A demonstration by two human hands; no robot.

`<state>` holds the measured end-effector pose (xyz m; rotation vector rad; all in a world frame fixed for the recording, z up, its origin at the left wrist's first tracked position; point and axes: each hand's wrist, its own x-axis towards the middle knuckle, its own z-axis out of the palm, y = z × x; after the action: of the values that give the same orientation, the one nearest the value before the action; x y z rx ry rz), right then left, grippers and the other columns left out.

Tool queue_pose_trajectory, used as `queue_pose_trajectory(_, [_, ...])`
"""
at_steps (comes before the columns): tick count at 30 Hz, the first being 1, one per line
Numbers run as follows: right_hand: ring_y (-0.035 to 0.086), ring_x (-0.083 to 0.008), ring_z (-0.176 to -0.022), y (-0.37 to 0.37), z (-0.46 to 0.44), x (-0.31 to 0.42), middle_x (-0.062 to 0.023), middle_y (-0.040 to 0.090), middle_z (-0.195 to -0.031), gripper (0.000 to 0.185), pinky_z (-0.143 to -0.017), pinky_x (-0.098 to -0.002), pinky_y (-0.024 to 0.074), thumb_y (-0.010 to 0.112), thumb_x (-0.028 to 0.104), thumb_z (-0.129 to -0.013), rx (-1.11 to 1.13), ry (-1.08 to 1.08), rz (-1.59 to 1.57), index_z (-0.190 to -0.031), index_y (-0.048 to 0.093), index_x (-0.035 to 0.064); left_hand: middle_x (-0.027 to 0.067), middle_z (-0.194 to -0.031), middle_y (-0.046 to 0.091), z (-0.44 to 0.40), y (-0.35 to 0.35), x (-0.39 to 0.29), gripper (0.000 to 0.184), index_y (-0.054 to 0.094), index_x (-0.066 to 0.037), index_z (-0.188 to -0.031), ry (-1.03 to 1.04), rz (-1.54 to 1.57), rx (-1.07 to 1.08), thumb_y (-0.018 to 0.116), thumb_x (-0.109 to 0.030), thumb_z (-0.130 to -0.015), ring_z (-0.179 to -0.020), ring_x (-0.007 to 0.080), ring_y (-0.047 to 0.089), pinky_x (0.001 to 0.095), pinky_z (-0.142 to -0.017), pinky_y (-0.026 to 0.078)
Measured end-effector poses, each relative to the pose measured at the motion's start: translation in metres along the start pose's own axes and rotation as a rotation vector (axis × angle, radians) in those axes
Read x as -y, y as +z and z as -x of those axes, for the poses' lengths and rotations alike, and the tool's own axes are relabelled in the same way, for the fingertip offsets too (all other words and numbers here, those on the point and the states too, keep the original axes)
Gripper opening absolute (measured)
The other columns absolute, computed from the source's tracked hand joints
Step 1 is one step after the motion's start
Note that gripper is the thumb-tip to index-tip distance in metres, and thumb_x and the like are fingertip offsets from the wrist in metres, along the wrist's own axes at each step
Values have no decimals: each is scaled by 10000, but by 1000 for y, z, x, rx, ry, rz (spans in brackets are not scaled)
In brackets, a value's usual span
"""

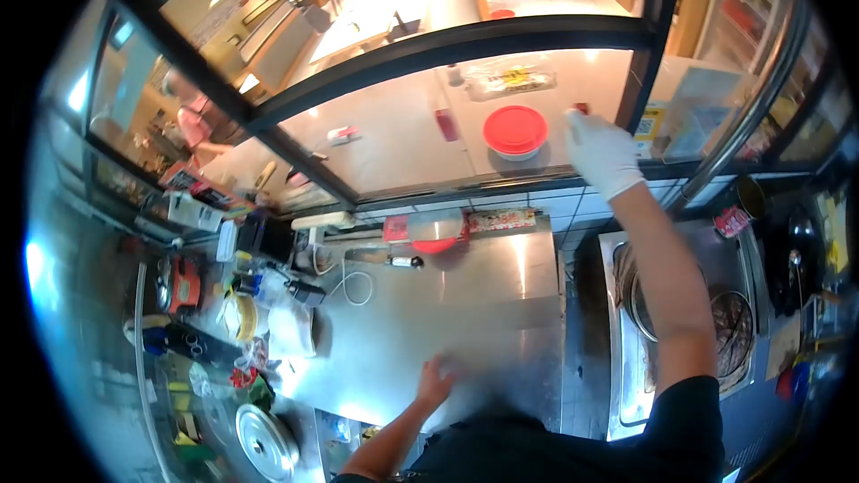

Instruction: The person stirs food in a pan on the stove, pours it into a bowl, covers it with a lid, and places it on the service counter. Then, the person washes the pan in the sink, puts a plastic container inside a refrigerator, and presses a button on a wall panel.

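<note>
My right hand, in a white glove, reaches through the window opening over the pale counter ledge. Its fingers look stretched out, and a small red thing shows right at their tips; whether they touch it is unclear. Just left of this hand stands a white bowl with a red lid, apart from the fingers. My bare left hand is low over the steel worktop, near my body. Motion blurs its fingers, and a faint whitish patch beside them cannot be made out.
A knife and a white cable lie on the worktop. Red-rimmed containers stand against the tiled wall. Black window bars frame the opening. Pots sit at right, a lidded pot lower left. Another person is beyond the glass.
</note>
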<state>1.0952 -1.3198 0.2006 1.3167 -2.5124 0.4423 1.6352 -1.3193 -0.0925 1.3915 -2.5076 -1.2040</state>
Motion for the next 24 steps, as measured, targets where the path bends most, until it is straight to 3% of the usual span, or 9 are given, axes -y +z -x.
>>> queue_pose_trajectory(5, [720, -408, -874, 4, 11, -52, -185, 727, -930, 212, -757, -547, 571, 505, 281, -997, -104, 83, 59, -1138, 611, 164, 298, -1356, 531, 101, -45, 101, 624, 473, 22, -1409, -229, -254, -184, 727, -150, -866, -1249, 473, 538, 494, -1073, 466])
queue_pose_trajectory(9, [710, -399, -985, -25, 19, -48, -209, 724, -1054, 341, -833, -533, 564, 515, 291, -989, 51, 182, 84, -1323, 581, 256, 310, -1367, 516, 141, -51, 120, 635, 463, 61, -1404, -387, -157, -241, 724, -158, -868, -1252, 480, 535, 507, -1078, 460])
queue_pose_trajectory(12, [704, -418, -1002, -28, 26, -36, -229, 720, -1066, 379, -855, -550, 554, 532, 325, -968, 100, 249, 95, -1339, 562, 255, 309, -1370, 514, 155, -46, 113, 633, 470, 61, -1398, -330, -67, -229, 726, -155, -860, -1263, 481, 528, 508, -1081, 457])
queue_pose_trajectory(14, [695, -434, -1023, -12, 45, -33, -261, 709, -1088, 558, -890, -557, 538, 533, 358, -958, 62, 263, 40, -1498, 470, 231, 311, -1376, 507, 148, -35, 120, 638, 468, 42, -1402, -216, -68, -203, 721, -138, -844, -1279, 484, 511, 513, -1093, 446])
queue_pose_trajectory(17, [677, -451, -1044, -62, 137, 48, -289, 685, -1143, 598, -918, -535, 533, 557, 350, -967, 30, 135, -116, -1514, 464, 128, 318, -1377, 497, 148, -17, 130, 646, 466, 20, -1404, -76, -91, -138, 713, -116, -822, -1294, 495, 489, 523, -1106, 433])
queue_pose_trajectory(18, [668, -449, -1076, -36, 168, 48, -297, 657, -1226, 592, -946, -524, 532, 576, 336, -967, 51, 118, -205, -1506, 473, 114, 323, -1373, 496, 144, -15, 123, 647, 466, 17, -1401, -44, -104, -126, 710, -109, -816, -1293, 502, 484, 528, -1108, 430])
queue_pose_trajectory(19, [666, -444, -1086, -14, 224, 55, -277, 633, -1301, 578, -958, -511, 539, 596, 320, -952, -148, -45, -262, -1481, 495, 111, 328, -1369, 494, 139, -14, 119, 648, 466, 14, -1399, -3, -120, -109, 708, -103, -809, -1293, 510, 479, 533, -1109, 427])
queue_pose_trajectory(20, [671, -417, -1091, -38, 273, 81, -247, 623, -1339, 572, -950, -492, 552, 600, 301, -944, 76, 58, -179, -1471, 505, 103, 332, -1372, 491, 138, -13, 117, 653, 463, 9, -1406, 84, -146, -103, 705, -106, -811, -1290, 517, 476, 545, -1106, 426])
queue_pose_trajectory(24, [665, -451, -1041, -7, 505, 110, -268, 596, -1319, 647, -928, -513, 542, 591, 314, -964, 282, 307, -248, -1538, 408, 75, 345, -1411, 464, 136, -19, 121, 681, 448, 14, -1436, 342, -180, 69, 705, -121, -821, -1315, 535, 448, 582, -1125, 393])
